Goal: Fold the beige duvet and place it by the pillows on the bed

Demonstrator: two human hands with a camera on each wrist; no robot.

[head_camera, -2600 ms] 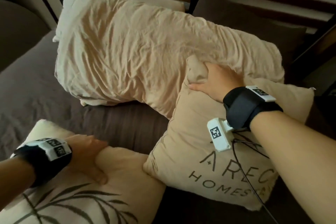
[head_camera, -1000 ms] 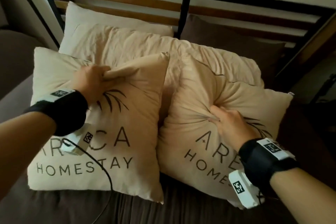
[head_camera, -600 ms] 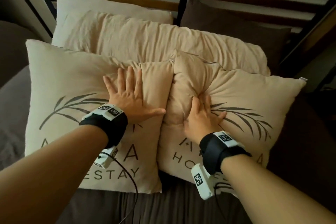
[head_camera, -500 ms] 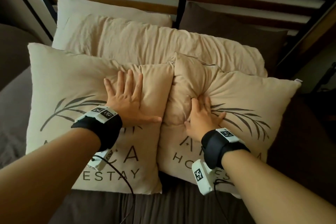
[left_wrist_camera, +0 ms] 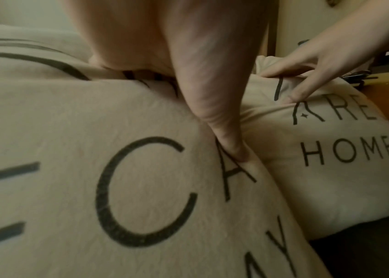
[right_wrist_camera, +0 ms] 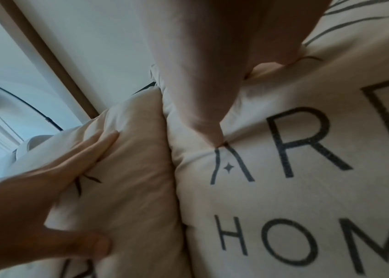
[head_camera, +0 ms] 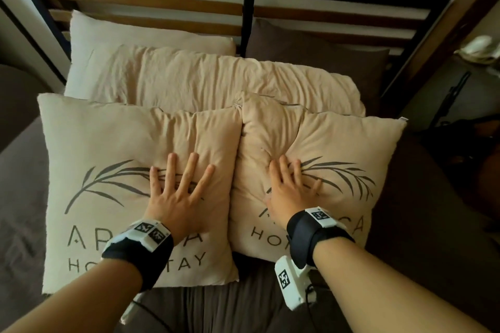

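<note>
The folded beige duvet [head_camera: 216,78] lies across the head of the bed, against a cream pillow [head_camera: 140,35] and a brown pillow [head_camera: 319,46]. Two beige printed cushions lean in front of it. My left hand [head_camera: 178,192] lies flat with spread fingers on the left cushion [head_camera: 102,149]. My right hand [head_camera: 290,186] presses flat into the right cushion [head_camera: 338,143], denting it. In the left wrist view the left thumb [left_wrist_camera: 222,120] rests on the cushion seam, and the right hand [left_wrist_camera: 307,62] shows beyond. The right wrist view shows the left hand [right_wrist_camera: 53,180] spread on its cushion.
The black metal and wood headboard [head_camera: 249,3] runs behind the pillows. Brown bedsheet [head_camera: 422,224] shows on both sides and at the foot. A dark stand and a white object [head_camera: 479,48] sit off the bed's right side.
Both cushions were lifted and set upright against the duvet. My hands then let go of them and flattened; since half a second ago they have slid slightly down the cushions.
</note>
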